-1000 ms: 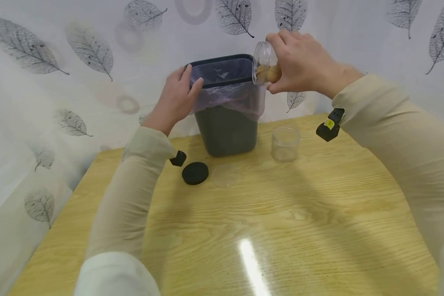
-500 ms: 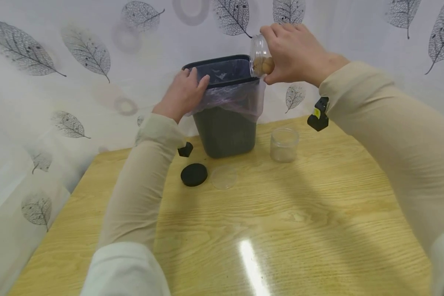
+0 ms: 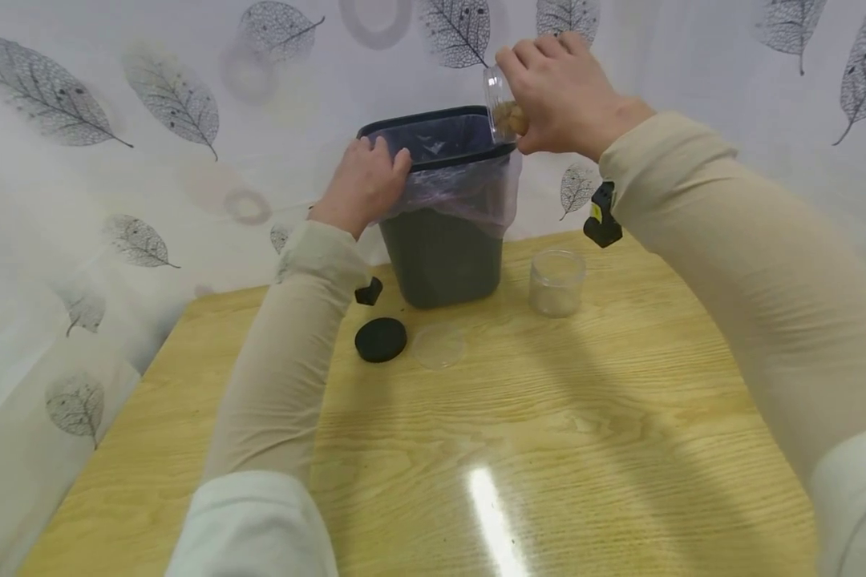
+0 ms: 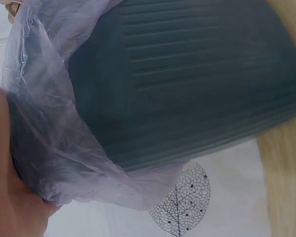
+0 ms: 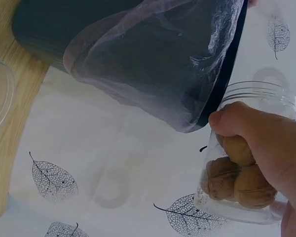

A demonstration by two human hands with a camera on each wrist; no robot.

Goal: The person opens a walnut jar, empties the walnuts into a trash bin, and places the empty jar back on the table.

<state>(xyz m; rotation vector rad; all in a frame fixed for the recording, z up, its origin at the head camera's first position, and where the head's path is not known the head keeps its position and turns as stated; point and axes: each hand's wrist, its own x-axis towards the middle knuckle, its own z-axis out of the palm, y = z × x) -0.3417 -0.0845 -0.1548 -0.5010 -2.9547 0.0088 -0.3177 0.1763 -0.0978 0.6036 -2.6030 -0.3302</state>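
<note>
A dark grey trash bin [image 3: 443,260] stands at the back of the table, with a thin purplish bag [image 3: 469,192] folded over its black rim. My left hand [image 3: 366,183] holds that rim at the left side, fingers over the edge; in the left wrist view only part of the hand [image 4: 15,182] shows beside the bag. On the other side, my right hand [image 3: 563,100] grips a clear jar [image 3: 496,84] tipped onto its side, its mouth at the bin's right rim. Several walnuts [image 5: 239,180] lie inside the jar, partly hidden by the thumb.
On the wooden table [image 3: 548,449] are a second clear jar [image 3: 557,282] right of the bin, a black round lid [image 3: 381,340] and a clear thin disc [image 3: 439,346] in front of it. A leaf-printed sheet [image 3: 274,160] hangs behind.
My right hand has moved up and left with the jar, bringing it against the bin's right rim in the head view. My left hand has shifted slightly right along the rim.
</note>
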